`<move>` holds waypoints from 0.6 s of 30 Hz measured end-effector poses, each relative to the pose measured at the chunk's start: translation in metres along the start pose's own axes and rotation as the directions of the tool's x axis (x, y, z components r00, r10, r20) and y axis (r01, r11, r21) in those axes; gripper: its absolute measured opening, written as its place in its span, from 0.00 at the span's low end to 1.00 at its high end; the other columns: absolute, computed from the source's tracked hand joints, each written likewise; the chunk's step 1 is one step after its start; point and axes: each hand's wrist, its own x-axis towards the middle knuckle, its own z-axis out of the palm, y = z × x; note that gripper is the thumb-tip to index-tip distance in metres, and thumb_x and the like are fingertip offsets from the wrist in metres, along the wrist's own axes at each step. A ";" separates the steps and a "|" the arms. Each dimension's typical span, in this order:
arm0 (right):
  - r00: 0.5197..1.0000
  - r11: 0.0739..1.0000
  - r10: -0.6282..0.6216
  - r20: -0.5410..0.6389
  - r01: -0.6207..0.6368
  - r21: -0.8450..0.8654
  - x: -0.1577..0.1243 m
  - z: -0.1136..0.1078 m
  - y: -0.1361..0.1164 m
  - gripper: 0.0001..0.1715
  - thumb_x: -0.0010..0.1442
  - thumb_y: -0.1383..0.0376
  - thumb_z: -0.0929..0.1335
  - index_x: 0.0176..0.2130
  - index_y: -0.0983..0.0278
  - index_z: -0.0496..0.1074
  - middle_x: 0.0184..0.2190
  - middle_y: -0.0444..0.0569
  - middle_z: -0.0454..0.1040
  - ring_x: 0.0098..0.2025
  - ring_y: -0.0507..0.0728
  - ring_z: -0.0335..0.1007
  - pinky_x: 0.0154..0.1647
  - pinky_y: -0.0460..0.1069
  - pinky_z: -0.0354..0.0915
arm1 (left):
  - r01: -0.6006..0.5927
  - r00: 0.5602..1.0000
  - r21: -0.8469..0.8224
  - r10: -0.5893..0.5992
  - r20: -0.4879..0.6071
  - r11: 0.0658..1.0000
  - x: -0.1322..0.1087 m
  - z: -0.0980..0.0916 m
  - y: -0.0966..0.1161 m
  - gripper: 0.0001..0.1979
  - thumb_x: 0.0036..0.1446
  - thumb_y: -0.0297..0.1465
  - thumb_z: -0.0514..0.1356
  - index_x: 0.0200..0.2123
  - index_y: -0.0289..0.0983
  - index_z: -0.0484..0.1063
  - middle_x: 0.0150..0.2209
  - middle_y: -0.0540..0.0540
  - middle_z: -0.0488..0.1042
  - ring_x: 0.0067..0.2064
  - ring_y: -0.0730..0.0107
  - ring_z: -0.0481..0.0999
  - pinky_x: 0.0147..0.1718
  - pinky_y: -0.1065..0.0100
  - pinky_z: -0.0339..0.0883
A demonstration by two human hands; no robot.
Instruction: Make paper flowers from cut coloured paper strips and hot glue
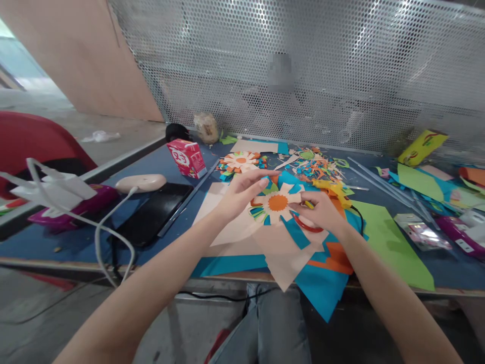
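My left hand (242,194) hovers over the left side of a paper flower (278,203) with cream petals and an orange centre. Its fingers are stretched out and slightly curled, and they hold nothing. My right hand (320,212) is closed at the flower's right edge, with a small yellow piece pinched between thumb and forefinger. Red-handled scissors (305,225) lie under that hand. The flower rests on overlapping cream, blue and orange paper sheets (288,263) at the table's front edge.
A second finished paper flower (240,162) and a heap of paper scraps (316,167) lie further back. A red carton (187,157), a black tablet (153,215), a white charger with cable (56,189), a green sheet (392,242) and a yellow glue gun (335,191) surround the work.
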 end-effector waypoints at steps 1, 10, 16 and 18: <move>1.000 1.000 0.000 -0.004 0.000 0.000 0.000 0.000 0.000 0.27 0.52 0.50 0.66 0.16 0.63 0.54 0.18 0.40 0.52 0.23 0.48 0.48 0.23 0.45 0.50 | 0.009 1.000 0.002 -0.009 -0.007 1.000 0.000 -0.001 -0.002 0.19 0.53 0.45 0.56 0.41 0.39 0.76 0.44 0.44 0.76 0.46 0.62 0.73 0.45 0.66 0.65; 0.998 0.994 -0.060 -0.015 0.058 -0.098 -0.001 0.000 0.002 0.22 0.55 0.52 0.65 0.20 0.64 0.65 0.18 0.42 0.62 0.23 0.49 0.56 0.24 0.45 0.53 | 0.167 0.986 -0.156 -0.164 0.031 0.973 -0.001 0.000 -0.009 0.29 0.55 0.51 0.49 0.42 0.35 0.75 0.39 0.42 0.77 0.41 0.60 0.76 0.40 0.62 0.68; 0.819 0.681 -0.570 -0.065 0.427 -0.595 0.000 -0.009 0.008 0.12 0.60 0.63 0.64 0.26 0.64 0.70 0.25 0.46 0.73 0.31 0.52 0.65 0.34 0.49 0.58 | 0.096 0.990 -0.095 -0.104 -0.092 0.991 0.005 -0.003 -0.006 0.29 0.54 0.50 0.49 0.50 0.37 0.68 0.52 0.40 0.70 0.55 0.56 0.67 0.46 0.60 0.63; 0.691 0.475 -0.722 -0.040 0.453 -0.754 0.000 -0.017 0.007 0.05 0.58 0.66 0.66 0.36 0.63 0.72 0.32 0.46 0.76 0.38 0.54 0.66 0.41 0.51 0.59 | 0.176 0.973 -0.044 -0.181 -0.143 0.983 0.005 -0.005 -0.007 0.27 0.52 0.47 0.54 0.51 0.37 0.66 0.54 0.40 0.69 0.54 0.57 0.68 0.44 0.61 0.63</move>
